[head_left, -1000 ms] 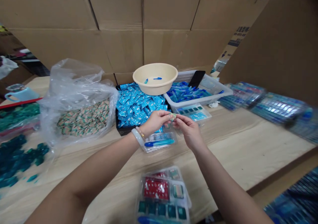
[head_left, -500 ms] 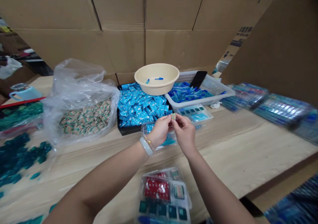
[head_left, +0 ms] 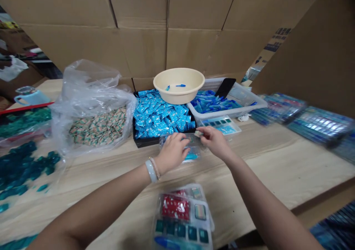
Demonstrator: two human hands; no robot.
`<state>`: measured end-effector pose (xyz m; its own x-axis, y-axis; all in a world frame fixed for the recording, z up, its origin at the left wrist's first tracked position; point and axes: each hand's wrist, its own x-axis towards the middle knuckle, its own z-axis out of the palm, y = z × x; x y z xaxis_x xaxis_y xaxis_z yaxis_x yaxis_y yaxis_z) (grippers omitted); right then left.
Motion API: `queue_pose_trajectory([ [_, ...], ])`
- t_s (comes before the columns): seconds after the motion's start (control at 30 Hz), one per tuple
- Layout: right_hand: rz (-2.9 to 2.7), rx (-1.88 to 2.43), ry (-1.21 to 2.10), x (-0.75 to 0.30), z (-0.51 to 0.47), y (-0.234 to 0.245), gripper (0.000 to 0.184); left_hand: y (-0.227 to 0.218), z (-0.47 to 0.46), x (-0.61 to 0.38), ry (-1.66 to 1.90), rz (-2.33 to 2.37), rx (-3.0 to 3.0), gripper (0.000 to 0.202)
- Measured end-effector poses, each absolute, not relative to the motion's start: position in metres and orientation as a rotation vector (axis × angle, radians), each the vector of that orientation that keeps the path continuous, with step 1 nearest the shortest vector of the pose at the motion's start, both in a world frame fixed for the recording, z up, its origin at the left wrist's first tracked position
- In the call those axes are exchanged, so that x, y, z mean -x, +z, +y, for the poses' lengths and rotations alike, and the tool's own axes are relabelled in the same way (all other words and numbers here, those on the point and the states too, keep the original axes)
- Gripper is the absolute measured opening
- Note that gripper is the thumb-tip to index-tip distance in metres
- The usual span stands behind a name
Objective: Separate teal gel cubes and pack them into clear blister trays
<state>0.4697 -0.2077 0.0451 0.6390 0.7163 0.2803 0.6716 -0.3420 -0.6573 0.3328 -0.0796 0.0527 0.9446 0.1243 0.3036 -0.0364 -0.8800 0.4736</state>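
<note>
one small piece [head_left: 198,134] pinched at fingertips of right grip [head_left: 215,142]; left grip [head_left: 172,152] loosely spread over clear tray [head_left: 195,143]

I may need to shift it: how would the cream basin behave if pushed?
The cream basin is probably light and stiff: it looks like moulded plastic, with two small blue pieces inside. It may tip or slide, as it seems to rest on loose blue packets. The pieces would likely skid; its floor looks smooth.
</note>
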Motion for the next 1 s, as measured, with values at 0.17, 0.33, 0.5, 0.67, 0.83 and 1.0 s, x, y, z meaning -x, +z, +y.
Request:
queue_pose_trajectory([
  [0.17, -1.304, 2.217, 0.343, -0.472, -0.191, 0.046, 0.013, 0.037, -0.081, -0.326, 0.362, 0.025, -2.827, 0.030],
  [0.33, -1.444, 2.394, 0.100, -0.467, -0.179, 0.049, 0.019, 0.033, -0.079, -0.327, 0.368, -0.003, -2.842, 0.032],
  [0.5, -1.502, 2.474, -0.040, -0.461, -0.185, 0.043, 0.023, 0.032, -0.078, -0.326, 0.365, 0.014, -2.826, 0.032],
  [0.67, -1.581, 2.391, 0.006, -0.456, -0.195, 0.039, 0.023, 0.031, -0.077, -0.325, 0.368, 0.004, -2.817, 0.032],
  [0.83, -1.589, 2.315, 0.075, -0.460, -0.194, 0.036, 0.019, 0.031, -0.076, -0.324, 0.390, 0.003, -2.810, 0.031],
  [1.0, -1.545, 2.246, 0.159, -0.471, -0.191, 0.045, 0.013, 0.030, -0.075, -0.324, 0.408, -0.012, -2.807, 0.031],
])
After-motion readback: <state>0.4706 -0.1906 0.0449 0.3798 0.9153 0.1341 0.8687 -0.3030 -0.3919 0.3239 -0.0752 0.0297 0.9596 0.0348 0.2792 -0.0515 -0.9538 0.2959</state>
